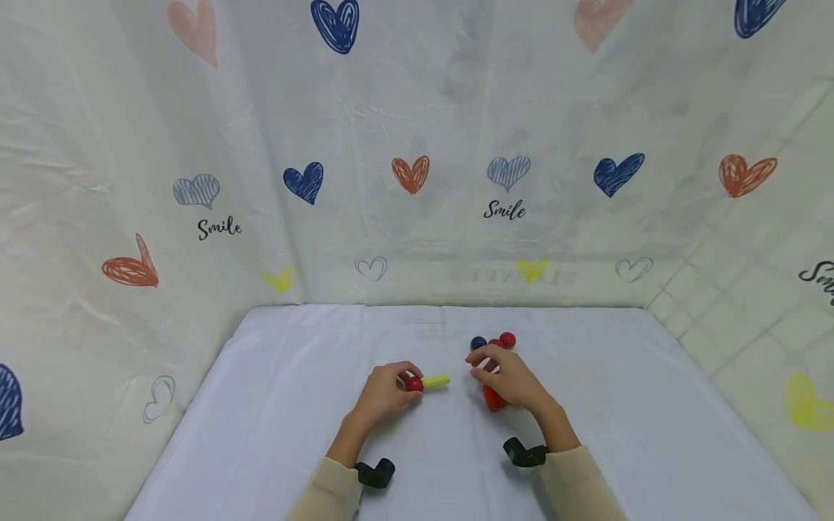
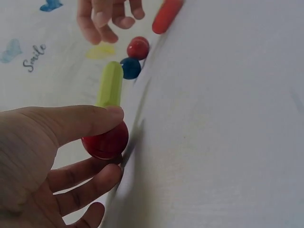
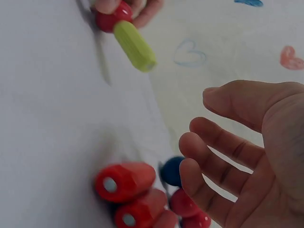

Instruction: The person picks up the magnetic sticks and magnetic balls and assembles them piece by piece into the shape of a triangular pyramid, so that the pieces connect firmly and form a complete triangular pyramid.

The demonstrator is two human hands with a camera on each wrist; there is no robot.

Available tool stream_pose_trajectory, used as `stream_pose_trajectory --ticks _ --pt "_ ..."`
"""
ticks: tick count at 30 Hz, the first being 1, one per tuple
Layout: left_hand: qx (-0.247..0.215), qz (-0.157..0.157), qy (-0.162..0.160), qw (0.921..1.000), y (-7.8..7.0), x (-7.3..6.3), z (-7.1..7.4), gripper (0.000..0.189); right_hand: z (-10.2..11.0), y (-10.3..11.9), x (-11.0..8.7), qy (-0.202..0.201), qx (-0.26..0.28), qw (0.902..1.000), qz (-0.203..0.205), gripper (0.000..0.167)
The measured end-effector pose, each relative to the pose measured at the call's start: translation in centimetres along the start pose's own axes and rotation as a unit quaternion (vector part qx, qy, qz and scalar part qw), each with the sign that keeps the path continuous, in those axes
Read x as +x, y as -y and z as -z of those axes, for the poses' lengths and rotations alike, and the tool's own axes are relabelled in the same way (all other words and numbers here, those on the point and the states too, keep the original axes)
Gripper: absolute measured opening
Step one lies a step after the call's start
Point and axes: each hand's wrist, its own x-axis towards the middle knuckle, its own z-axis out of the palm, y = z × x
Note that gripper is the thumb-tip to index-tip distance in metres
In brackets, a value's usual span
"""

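Note:
Between thumb and fingers, my left hand [image 1: 381,392] pinches a red ball [image 2: 108,141]. A yellow-green magnetic rod [image 3: 135,46] is joined to that ball and sticks out toward the right, its far end showing a small metal tip. My right hand [image 1: 515,378] holds nothing; its fingers are relaxed and slightly bent, with the thumb apart from them. Close by that hand lie red magnetic rods [image 3: 126,182] with round metal ends, partly covered by it in the head view. Just past its fingers sit a dark blue ball [image 1: 478,342] and red balls [image 1: 507,339].
A white cloth [image 1: 293,427] covers the table, with slight creases. Behind it and at both sides hangs a pale curtain [image 1: 404,108] printed with hearts and the word Smile. A black wrist camera [image 1: 376,474] is strapped on the left wrist, another [image 1: 523,453] on the right.

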Motion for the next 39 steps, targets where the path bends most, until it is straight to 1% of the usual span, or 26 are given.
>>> stream_pose_trajectory --ticks 2,8,12,17,22,26,30,33,39 --pt "0.002 0.009 -0.002 1.0 0.1 0.0 0.1 0.026 0.7 -0.5 -0.1 -0.013 0.002 0.9999 -0.009 0.023" --pt "0.008 0.006 -0.01 0.9999 0.5 0.0 0.5 0.027 3.1 -2.1 -0.5 -0.044 0.005 0.9983 -0.037 0.026" --pt "0.006 0.006 -0.013 0.9999 0.6 0.2 0.5 0.027 4.5 -3.1 -0.7 -0.064 0.012 0.9965 -0.052 0.031" --pt "-0.002 0.014 -0.01 0.9999 0.8 0.4 0.4 0.028 5.7 -4.2 -0.9 -0.069 0.024 0.9949 -0.07 0.041" --pt "-0.009 0.01 -0.01 0.9998 1.0 0.4 0.3 0.028 6.3 -4.9 -0.3 -0.044 0.021 0.9959 -0.076 0.045" --pt "-0.014 0.008 -0.012 0.9998 1.2 0.4 0.3 0.028 7.0 -5.3 0.8 -0.017 0.01 0.9975 -0.067 0.045" --pt "-0.018 0.01 -0.01 0.9997 1.3 0.4 0.3 0.029 7.6 -6.0 2.0 0.013 0.0 0.9986 -0.052 0.043" --pt "-0.021 0.015 -0.008 0.9996 1.3 0.3 0.4 0.029 7.9 -6.4 3.0 0.033 -0.006 0.9983 -0.048 0.043" --pt "-0.02 0.012 -0.008 0.9997 1.1 0.1 0.4 0.029 8.2 -6.8 4.5 0.06 -0.013 0.996 -0.065 0.041"
